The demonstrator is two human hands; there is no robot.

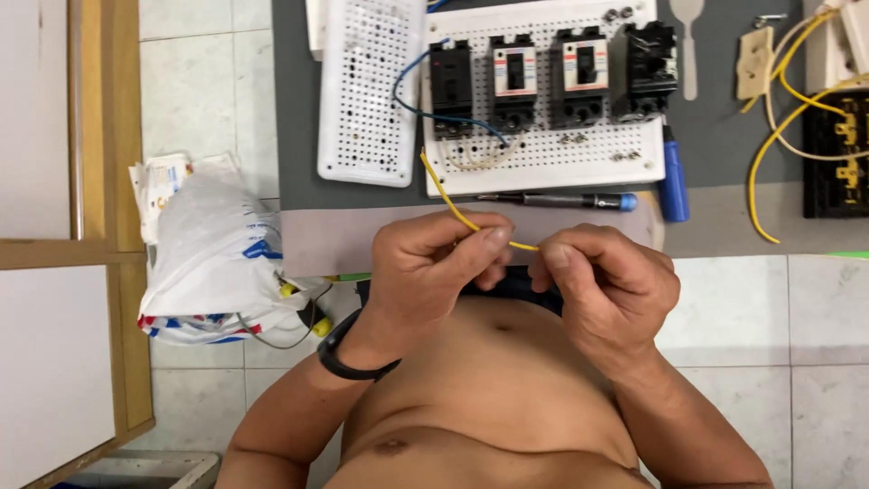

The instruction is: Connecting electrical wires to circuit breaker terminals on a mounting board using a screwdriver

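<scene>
Two bare hands meet just off the near edge of the desk, both pinched on one thin yellow insulated wire [450, 201]. Your left hand [433, 263], with a black band at its wrist, clamps the wire between thumb and forefinger; your right hand [605, 281] grips it just beside, with a short bare stretch of wire showing between them. From your left hand the wire rises in a curve toward the white perforated plastic mounting board [543, 149], ending near the board's near edge, below the row of four black circuit breakers [552, 77].

To work the wire well, judging from this grip, keep both pinches close together so the short span bends where you want it and does not kink. Let the long free end stay slack, so it does not tug on the board. A slim screwdriver with a blue tip [557, 200] lies along the board's near edge, within easy reach. A white plastic bag [213, 258] sits on the tiled floor off the desk's left edge.
</scene>
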